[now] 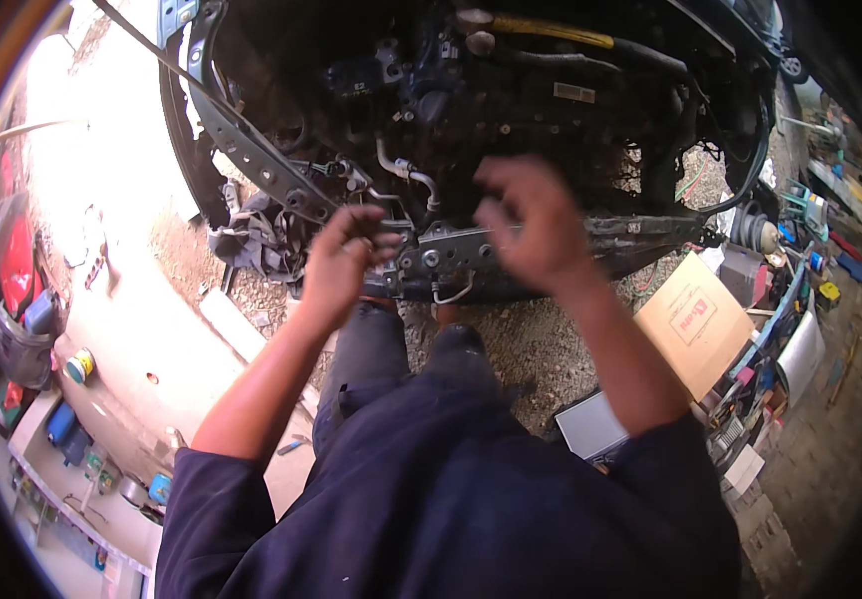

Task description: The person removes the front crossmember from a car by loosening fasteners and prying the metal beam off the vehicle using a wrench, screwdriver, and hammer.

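I stand over the open front of a car with its bumper off, looking into the dark engine bay [471, 90]. My left hand [343, 258] is curled with its fingertips at the metal crossmember [451, 252], next to a silver pipe [413, 172]; whether it pinches a small part is unclear. My right hand [531, 222] hovers blurred above the crossmember, fingers bent and apart, holding nothing I can see. A grey bracket [251, 145] slants down to the left of my left hand.
Gravel ground [521, 344] lies under the car's front. A flat cardboard box [695, 319] lies at the right, with scattered tools and parts [800, 250] beyond. A concrete slab [141, 329] and cans [79, 365] are at the left.
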Motion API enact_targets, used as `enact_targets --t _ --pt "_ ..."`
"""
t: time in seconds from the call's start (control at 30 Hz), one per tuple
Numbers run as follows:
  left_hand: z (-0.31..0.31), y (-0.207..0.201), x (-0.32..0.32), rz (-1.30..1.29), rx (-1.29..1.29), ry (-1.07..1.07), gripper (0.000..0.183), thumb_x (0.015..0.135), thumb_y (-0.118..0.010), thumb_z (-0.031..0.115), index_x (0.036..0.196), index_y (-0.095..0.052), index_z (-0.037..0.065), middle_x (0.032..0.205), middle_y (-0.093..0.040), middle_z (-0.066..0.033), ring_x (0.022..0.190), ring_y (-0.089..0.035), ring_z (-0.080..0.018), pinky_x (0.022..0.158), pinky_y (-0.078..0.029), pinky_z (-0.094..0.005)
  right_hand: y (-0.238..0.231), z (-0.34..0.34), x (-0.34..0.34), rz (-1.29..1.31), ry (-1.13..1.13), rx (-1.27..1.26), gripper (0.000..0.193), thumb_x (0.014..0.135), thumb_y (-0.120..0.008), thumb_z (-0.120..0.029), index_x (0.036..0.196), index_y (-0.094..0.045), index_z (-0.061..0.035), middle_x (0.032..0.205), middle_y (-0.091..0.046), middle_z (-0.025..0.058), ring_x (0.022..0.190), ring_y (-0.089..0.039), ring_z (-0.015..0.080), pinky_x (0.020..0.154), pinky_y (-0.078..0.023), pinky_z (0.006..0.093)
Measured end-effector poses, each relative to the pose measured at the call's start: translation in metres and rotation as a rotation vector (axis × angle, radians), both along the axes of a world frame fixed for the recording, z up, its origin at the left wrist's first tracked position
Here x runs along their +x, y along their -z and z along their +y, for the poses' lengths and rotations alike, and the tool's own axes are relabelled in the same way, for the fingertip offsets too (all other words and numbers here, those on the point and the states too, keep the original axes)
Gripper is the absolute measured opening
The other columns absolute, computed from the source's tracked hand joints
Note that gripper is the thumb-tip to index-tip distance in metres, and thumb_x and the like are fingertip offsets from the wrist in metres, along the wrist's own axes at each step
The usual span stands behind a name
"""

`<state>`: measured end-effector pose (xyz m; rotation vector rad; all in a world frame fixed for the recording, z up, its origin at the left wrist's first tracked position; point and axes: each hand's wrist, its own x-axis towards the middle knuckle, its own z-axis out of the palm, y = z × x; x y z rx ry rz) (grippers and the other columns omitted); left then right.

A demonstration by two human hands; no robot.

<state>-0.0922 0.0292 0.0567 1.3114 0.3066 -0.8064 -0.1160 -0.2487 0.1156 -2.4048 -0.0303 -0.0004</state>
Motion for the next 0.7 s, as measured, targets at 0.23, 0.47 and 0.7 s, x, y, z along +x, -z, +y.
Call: enact_targets --t 0.23,0.47,0.7 --pt "-0.024 0.010 -0.107 0.488 -0.182 -0.062 0.040 0.108 -0.045 0.002 0.148 -0.051 -0.001 0.132 -0.064 -0.0156 0.122 -0.067 -0.0248 0.107 -0.053 -0.0359 0.049 0.104 -0.127 0.524 0.227 0.404 0.024 0.090 -0.077 -0.011 0.113 -0.072 -0.0033 0.102 -0.075 0.0167 0.083 -0.076 0.0313 0.076 -0.061 0.0403" --pt "-0.005 0.025 -0.117 0.454 -0.166 -0.070 0.051 0.103 -0.061 0.013 0.151 -0.049 -0.001 0.131 -0.065 -0.0107 0.123 -0.065 -0.0178 0.105 -0.051 -0.0320 0.078 0.102 -0.119 0.583 0.257 0.478 0.017 0.089 -0.075 -0.005 0.105 -0.071 -0.0006 0.091 -0.075 0.0174 0.082 -0.078 0.0306 0.071 -0.061 0.0397" --pt "0.032 0.091 -0.089 0.116 0.227 0.104 0.058 0.102 -0.070 0.023 0.150 -0.049 -0.003 0.129 -0.067 -0.0149 0.114 -0.068 -0.0219 0.100 -0.052 -0.0329 0.127 0.106 -0.090 0.239 0.137 0.089 0.014 0.089 -0.072 -0.009 0.101 -0.067 -0.0066 0.096 -0.072 0.0149 0.089 -0.072 0.0381 0.076 -0.059 0.0468"
